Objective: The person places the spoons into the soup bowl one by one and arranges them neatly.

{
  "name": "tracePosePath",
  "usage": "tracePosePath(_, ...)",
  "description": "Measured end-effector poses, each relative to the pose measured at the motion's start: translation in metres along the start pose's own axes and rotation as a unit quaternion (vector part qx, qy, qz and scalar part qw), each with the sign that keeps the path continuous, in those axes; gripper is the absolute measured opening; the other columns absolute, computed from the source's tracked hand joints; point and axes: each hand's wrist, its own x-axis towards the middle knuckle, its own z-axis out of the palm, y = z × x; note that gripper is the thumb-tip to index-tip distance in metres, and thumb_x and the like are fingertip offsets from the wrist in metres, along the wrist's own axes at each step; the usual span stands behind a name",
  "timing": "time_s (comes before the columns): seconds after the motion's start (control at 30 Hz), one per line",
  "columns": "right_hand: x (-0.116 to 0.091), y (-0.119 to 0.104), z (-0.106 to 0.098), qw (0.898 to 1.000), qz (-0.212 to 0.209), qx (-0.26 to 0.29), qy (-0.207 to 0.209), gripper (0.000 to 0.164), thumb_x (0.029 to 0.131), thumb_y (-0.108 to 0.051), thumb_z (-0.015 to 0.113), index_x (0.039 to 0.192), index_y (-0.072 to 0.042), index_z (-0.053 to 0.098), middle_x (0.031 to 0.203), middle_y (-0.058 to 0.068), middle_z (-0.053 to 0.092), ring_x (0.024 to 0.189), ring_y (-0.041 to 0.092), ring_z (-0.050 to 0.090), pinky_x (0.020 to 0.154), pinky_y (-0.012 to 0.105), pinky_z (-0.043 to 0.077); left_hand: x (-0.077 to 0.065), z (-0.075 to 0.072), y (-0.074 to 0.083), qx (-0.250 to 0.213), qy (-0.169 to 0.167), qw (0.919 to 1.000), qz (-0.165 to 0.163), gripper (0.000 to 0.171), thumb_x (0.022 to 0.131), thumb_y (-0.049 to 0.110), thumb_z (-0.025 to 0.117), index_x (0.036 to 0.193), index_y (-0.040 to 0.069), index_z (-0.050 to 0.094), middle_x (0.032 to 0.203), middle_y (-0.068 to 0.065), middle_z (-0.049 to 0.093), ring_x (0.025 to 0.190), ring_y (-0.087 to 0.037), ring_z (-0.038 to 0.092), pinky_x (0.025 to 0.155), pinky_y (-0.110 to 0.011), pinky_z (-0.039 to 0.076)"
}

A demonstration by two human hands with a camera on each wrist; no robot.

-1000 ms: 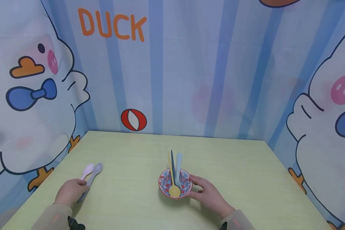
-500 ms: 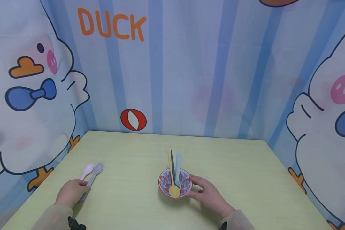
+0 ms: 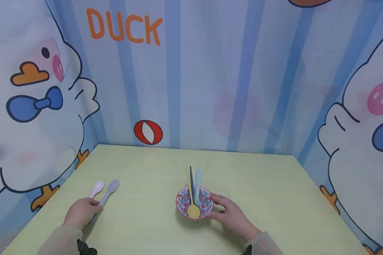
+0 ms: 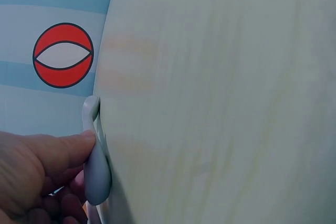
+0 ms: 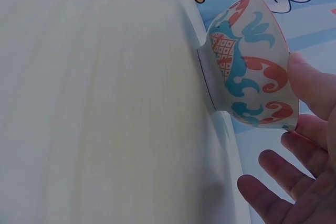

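Between thumb and fingers my left hand (image 3: 81,213) pinches a lavender-grey spoon (image 3: 108,190) by its handle at the table's left; the left wrist view shows this spoon (image 4: 97,169) close up. A pale pink spoon (image 3: 97,187) lies just beside it, its handle end hidden behind the hand. My right hand (image 3: 231,216) holds the rim of a small patterned bowl (image 3: 180,203) with thumb and index finger, the other fingers spread free in the right wrist view. The bowl (image 5: 252,72) stands upright on the table. In it lean a yellow spoon (image 3: 193,211), a dark blue utensil (image 3: 191,180) and a light blue one (image 3: 198,180).
The pale yellow-green table (image 3: 146,170) has a straight back edge. Behind it and at both sides hangs a striped blue cloth (image 3: 204,71) printed with ducks, lettering and a red ball.
My left hand and the lavender-grey spoon have shifted slightly to the right, widening the gap to the pink spoon. The right hand and the bowl have stayed in place.
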Motion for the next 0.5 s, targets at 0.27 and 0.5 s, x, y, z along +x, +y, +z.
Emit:
tracePosePath(0.27,0.0001,0.0003,-0.0003,1.000,-0.007,-0.005,-0.001,0.060,0.084,-0.028,0.075,0.137,-0.008,0.053,0.144,0.012,0.046,0.129,0.038,0.043,0.089,0.047,0.051,-0.0020,-0.0011,0.0009,0.015,-0.005,0.9997,0.016,0.032,0.088,0.025,0.068,0.095,-0.005,0.064,0.084,-0.011,0.061,0.075,-0.025,0.052,0.061,-0.034,0.043)
tracePosePath(0.5,-0.0005,-0.0012,-0.0008,1.000,-0.006,-0.004,-0.003,0.060,0.085,-0.028,0.074,0.137,-0.008,0.053,0.144,0.012,0.046,0.129,0.037,0.043,0.089,0.046,0.051,-0.0067,-0.0036,0.0054,0.021,-0.013,0.9991,0.034,0.028,0.086,0.025,0.069,0.093,-0.003,0.066,0.085,-0.010,0.062,0.075,-0.024,0.053,0.060,-0.034,0.043)
